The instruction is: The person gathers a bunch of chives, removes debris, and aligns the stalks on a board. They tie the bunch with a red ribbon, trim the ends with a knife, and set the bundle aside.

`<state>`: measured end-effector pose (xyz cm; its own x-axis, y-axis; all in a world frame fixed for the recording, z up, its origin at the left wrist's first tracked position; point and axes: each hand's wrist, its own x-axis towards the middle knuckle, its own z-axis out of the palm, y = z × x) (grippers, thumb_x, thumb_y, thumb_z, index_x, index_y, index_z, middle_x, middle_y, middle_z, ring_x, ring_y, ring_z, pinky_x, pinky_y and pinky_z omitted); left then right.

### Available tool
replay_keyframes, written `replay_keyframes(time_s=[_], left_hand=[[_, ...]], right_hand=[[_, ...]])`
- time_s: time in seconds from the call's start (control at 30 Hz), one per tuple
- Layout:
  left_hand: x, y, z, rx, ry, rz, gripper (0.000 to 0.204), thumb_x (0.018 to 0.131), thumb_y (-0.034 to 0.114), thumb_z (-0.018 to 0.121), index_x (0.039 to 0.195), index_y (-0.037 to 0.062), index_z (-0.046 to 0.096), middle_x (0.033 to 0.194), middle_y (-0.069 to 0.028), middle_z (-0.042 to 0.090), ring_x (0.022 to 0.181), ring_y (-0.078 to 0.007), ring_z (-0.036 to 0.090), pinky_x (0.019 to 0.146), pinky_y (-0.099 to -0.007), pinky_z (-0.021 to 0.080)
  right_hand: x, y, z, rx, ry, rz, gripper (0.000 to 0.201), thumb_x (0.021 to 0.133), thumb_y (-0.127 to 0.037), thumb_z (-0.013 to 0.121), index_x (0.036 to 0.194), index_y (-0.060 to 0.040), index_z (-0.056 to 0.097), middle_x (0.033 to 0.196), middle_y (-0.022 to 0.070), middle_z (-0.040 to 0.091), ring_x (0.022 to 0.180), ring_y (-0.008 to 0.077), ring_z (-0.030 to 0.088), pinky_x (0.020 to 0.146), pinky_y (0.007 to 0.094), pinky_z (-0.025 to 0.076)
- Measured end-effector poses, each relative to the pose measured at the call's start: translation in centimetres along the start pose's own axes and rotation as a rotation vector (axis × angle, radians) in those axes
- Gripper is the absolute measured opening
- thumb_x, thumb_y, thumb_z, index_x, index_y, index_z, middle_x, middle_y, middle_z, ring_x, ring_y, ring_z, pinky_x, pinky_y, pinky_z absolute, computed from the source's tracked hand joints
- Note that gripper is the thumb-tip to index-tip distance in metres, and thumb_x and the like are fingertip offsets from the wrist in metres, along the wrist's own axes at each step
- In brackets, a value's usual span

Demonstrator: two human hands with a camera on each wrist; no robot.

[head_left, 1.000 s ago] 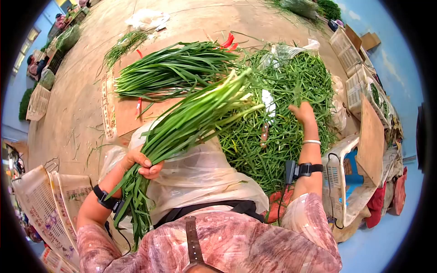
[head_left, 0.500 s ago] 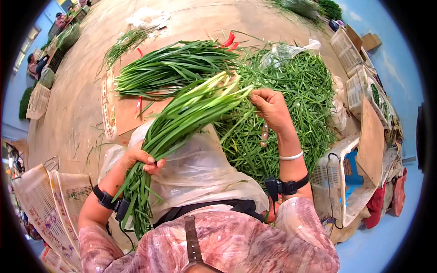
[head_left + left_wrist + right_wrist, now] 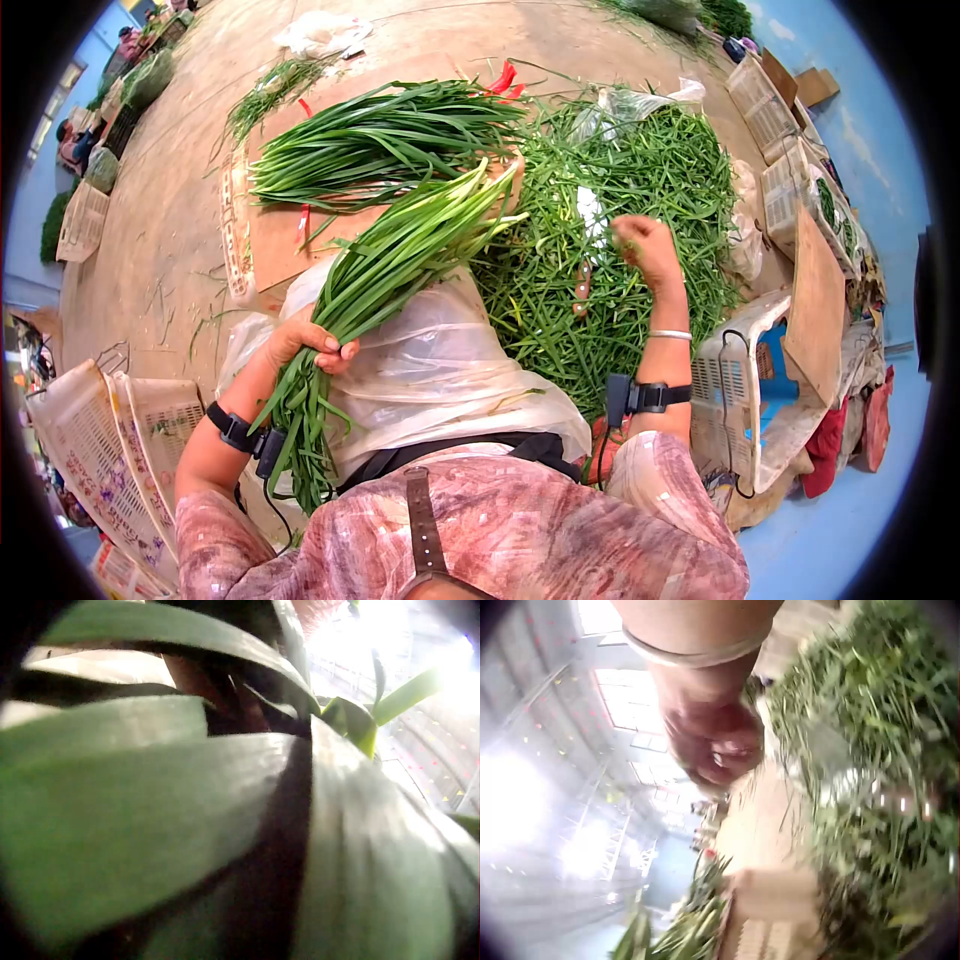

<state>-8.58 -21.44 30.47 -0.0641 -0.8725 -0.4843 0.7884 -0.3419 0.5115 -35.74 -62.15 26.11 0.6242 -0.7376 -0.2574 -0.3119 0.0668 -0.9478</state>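
Note:
My left hand point(image 3: 310, 343) grips a bunch of garlic chives point(image 3: 400, 262) around its leaves. The pale stem ends point up and right, and the leaf tips hang down over the forearm. Broad green leaves point(image 3: 142, 802) fill the left wrist view and hide most of that hand. My right hand point(image 3: 648, 245) is apart from the bunch, above a heap of loose trimmings point(image 3: 690, 180). Its fingers curl in toward the thumb in the right wrist view; I cannot tell if a scrap is between the blurred fingertips. A knife point(image 3: 582, 288) with a brown handle lies on the heap.
More chives point(image 3: 380, 145) lie across a board point(image 3: 275, 250) ahead, with red ties point(image 3: 503, 78) by them. Clear plastic sheeting point(image 3: 430, 350) covers the lap. White crates stand to the left point(image 3: 90, 420) and right point(image 3: 715, 390). Another person point(image 3: 75, 145) sits far left.
My right hand came in from over the heap to the stem ends, pinched there, then moved back right over the heap. The left hand keeps its grip; the bunch has tilted slightly left.

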Motion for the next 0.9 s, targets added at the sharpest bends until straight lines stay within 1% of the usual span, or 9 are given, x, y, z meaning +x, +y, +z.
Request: replay_keyframes(time_s=[0.03,0.1,0.2,0.27,0.43,0.63,0.7,0.83,0.9], left_hand=[[0.0,0.1,0.2,0.001,0.0,0.001,0.058,0.065,-0.003,0.061,0.12,0.0029,0.041,0.077,-0.0169,0.057,0.046,-0.0128,0.043,0.045,-0.0259,0.033],[0.3,0.3,0.9,0.087,-0.017,-0.012,0.033,0.066,0.003,0.064,0.095,-0.0053,0.05,0.07,-0.0136,0.056,0.043,-0.0104,0.042,0.042,-0.0258,0.029],[0.9,0.2,0.7,0.095,-0.005,-0.02,0.038,0.066,0.001,0.065,0.1,-0.0049,0.049,0.069,-0.0143,0.056,0.043,-0.0111,0.042,0.042,-0.0263,0.03],[1.1,0.4,1.3,0.098,0.011,-0.029,0.042,0.065,0.0,0.066,0.103,-0.0041,0.048,0.069,-0.0148,0.056,0.043,-0.0118,0.042,0.042,-0.0266,0.031],[0.1,0.4,3.0,0.222,0.11,0.077,0.056,0.061,-0.003,0.066,0.112,-0.0011,0.046,0.07,-0.0162,0.056,0.046,-0.017,0.046,0.042,-0.0283,0.038],[0.2,0.8,2.6,0.445,0.182,0.07,0.047,0.06,-0.004,0.067,0.103,-0.0028,0.052,0.072,-0.0131,0.059,0.053,-0.0158,0.055,0.046,-0.0262,0.045],[0.2,1.1,2.8,0.51,0.193,0.071,0.044,0.06,-0.003,0.067,0.102,-0.0028,0.053,0.072,-0.0122,0.06,0.053,-0.0145,0.056,0.046,-0.0253,0.045],[0.6,1.4,3.1,0.767,0.175,0.109,0.042,0.065,-0.003,0.062,0.106,-0.003,0.053,0.078,-0.0099,0.062,0.057,-0.0144,0.057,0.051,-0.0272,0.048],[1.3,1.0,4.0,1.37,0.312,0.681,0.047,0.068,-0.003,0.058,0.114,-0.0055,0.051,0.089,-0.0084,0.062,0.07,-0.0155,0.059,0.062,-0.03,0.05]], right_hand=[[0.2,0.5,-0.1,-0.98,0.05,-0.06,0.033,0.077,-0.017,0.066,0.104,0.0015,0.062,0.084,0.0149,0.065,0.073,0.0216,0.064,0.064,0.0317,0.052],[-0.8,0.3,1.3,-1.153,0.262,-0.34,0.044,0.074,-0.018,0.068,0.111,0.0028,0.058,0.102,0.0216,0.061,0.09,0.0279,0.063,0.078,0.0346,0.05],[-3.0,-6.0,7.3,0.124,-0.081,-0.188,0.052,0.076,-0.01,0.065,0.12,0.0097,0.046,0.105,0.0194,0.06,0.075,0.0182,0.064,0.067,0.0277,0.051],[-2.8,-6.5,10.8,0.214,-0.261,-0.092,0.045,0.08,-0.008,0.062,0.121,0.0041,0.047,0.084,0.0065,0.063,0.061,0.0092,0.059,0.043,0.0159,0.036],[-2.5,-6.5,8.6,0.239,-0.428,-0.191,0.012,0.083,-0.004,0.056,0.09,0.0031,0.062,0.065,0.0013,0.055,0.046,0.0032,0.04,0.04,0.0182,0.03],[0.0,-3.1,0.2,-0.302,0.087,-0.403,0.013,0.083,-0.006,0.057,0.089,0.0002,0.066,0.063,0.0007,0.058,0.048,0.0035,0.045,0.042,0.0187,0.034],[-0.5,-3.3,-2.3,-1.214,0.229,-0.145,0.039,0.078,-0.017,0.065,0.112,0.0001,0.058,0.102,0.0182,0.062,0.089,0.0325,0.061,0.078,0.039,0.047],[-0.7,-3.2,0.9,-0.655,0.17,-0.414,0.06,0.078,-0.021,0.067,0.128,0.0007,0.042,0.111,0.0181,0.058,0.096,0.0265,0.06,0.08,0.0352,0.047],[-3.0,-7.2,5.8,0.088,-0.11,-0.136,0.063,0.077,-0.021,0.069,0.129,0.0013,0.04,0.104,0.015,0.061,0.091,0.0197,0.062,0.069,0.0279,0.048]])
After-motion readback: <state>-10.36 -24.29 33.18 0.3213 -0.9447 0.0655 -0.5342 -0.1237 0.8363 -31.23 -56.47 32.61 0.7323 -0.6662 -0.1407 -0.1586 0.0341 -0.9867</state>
